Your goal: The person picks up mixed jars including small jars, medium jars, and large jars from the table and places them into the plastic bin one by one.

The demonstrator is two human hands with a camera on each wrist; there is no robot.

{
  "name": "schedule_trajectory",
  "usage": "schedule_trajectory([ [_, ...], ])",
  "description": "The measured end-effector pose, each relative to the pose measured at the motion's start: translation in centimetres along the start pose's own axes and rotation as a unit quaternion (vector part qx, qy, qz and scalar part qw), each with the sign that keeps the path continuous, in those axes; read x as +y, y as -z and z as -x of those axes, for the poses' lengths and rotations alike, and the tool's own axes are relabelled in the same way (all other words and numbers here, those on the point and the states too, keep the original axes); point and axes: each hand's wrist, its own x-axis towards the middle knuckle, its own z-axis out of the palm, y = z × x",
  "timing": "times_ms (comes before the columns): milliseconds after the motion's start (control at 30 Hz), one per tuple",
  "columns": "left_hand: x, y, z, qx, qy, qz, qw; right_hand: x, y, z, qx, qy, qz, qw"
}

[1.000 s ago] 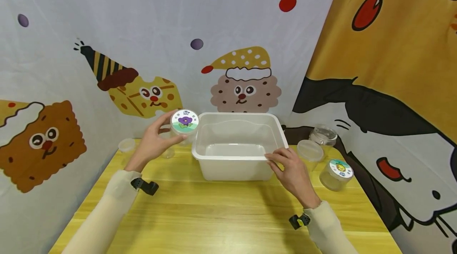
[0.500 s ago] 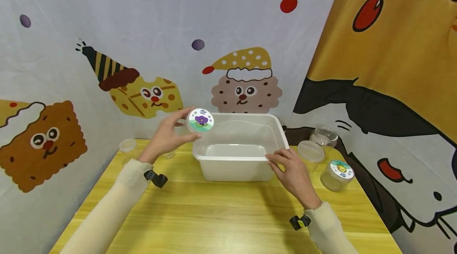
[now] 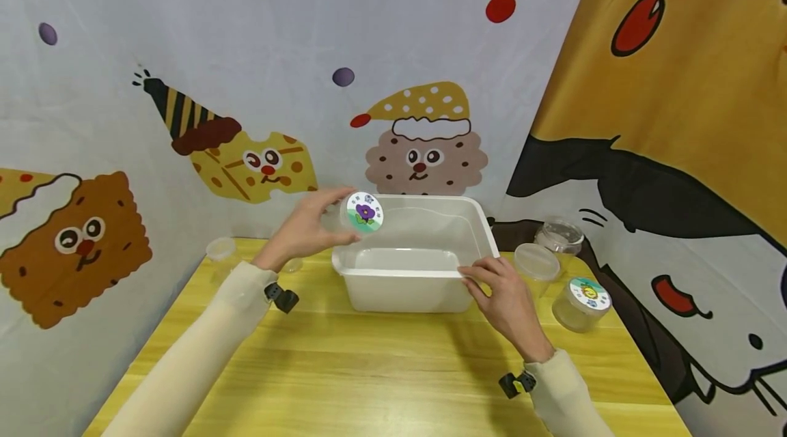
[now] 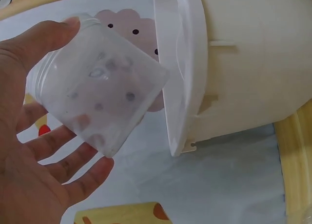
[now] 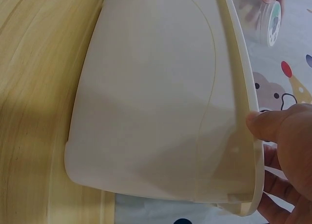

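Note:
My left hand (image 3: 304, 227) holds a clear plastic jar (image 4: 105, 82) between thumb and fingers, raised above the table by the bin's left rim. The jar is tilted, and its round lid (image 3: 365, 212) with a purple flower picture faces right and toward me. In the left wrist view the jar's see-through wall shows the backdrop behind it. The white plastic bin (image 3: 406, 293) stands upright on the table, and no objects show in the visible part of its inside. My right hand (image 3: 504, 293) grips its front rim near the right corner, thumb and fingers on opposite sides of the rim.
Right of the bin stand a lidded jar (image 3: 581, 307) with a yellow sun-like picture, a clear cup (image 3: 536, 264) and a clear jar (image 3: 559, 235). Another clear cup (image 3: 221, 250) is at the table's back left. A printed cloth (image 3: 264, 82) hangs behind the wooden table (image 3: 369, 375).
My left hand has carried the flower-lidded jar rightward to the bin's left rim, and the lid has turned more to the right. The right hand and bin have stayed put.

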Motion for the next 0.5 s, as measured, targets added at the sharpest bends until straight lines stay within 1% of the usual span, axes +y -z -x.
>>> schedule_trajectory([
  [100, 0.2, -0.2, -0.4, -0.015, -0.003, -0.006, 0.9999, 0.0, 0.0, 0.0, 0.001, 0.002, 0.001, 1.000],
  [333, 0.7, -0.4, -1.0, -0.048, 0.014, -0.033, 0.9982, -0.1, 0.0, 0.0, 0.003, 0.001, 0.002, 1.000],
  [500, 0.8, -0.2, -1.1, -0.064, 0.035, -0.023, 0.9971, -0.1, 0.0, 0.1, 0.004, 0.000, -0.002, 1.000],
])
